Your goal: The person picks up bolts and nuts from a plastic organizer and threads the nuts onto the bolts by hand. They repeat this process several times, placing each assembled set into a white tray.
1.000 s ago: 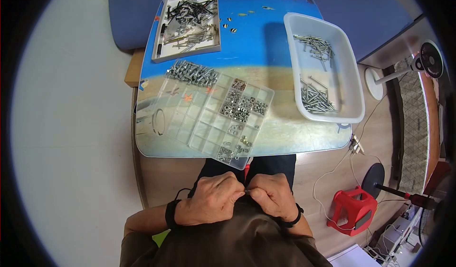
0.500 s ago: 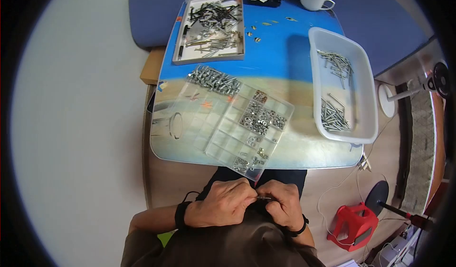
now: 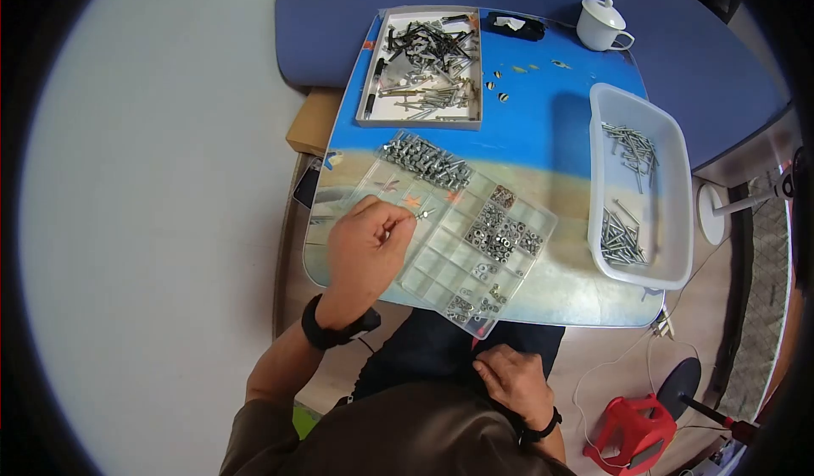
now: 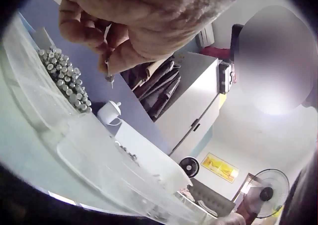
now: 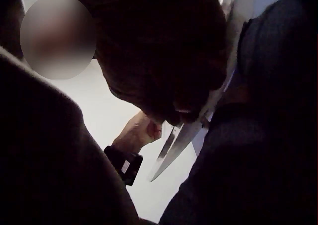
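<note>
Over the clear lid side of the divided organizer box [image 3: 434, 260], my left hand [image 3: 365, 243] pinches a small silver bolt [image 3: 425, 214] between thumb and forefinger. The left wrist view shows the bolt [image 4: 110, 79] poking out below the fingertips, with a wider piece around its shank. Close past the fingertips lies a heap of silver bolts [image 3: 428, 161] in the lid. Nuts and washers [image 3: 500, 237] fill several compartments of the box. My right hand [image 3: 515, 381] rests at my lap with fingers loosely curled, its underside hidden; in the right wrist view it is dark.
A shallow box [image 3: 418, 124] of mixed black and silver screws stands at the back left. The white plastic tub [image 3: 600, 179] at the right holds two piles of long screws. Behind are a lidded white cup [image 3: 602, 27] and a black tissue pack [image 3: 515, 26].
Both hands were together at my lap around a small metal piece. My left hand has moved forward and up over the table with the bolt; the right has stayed at the lap.
</note>
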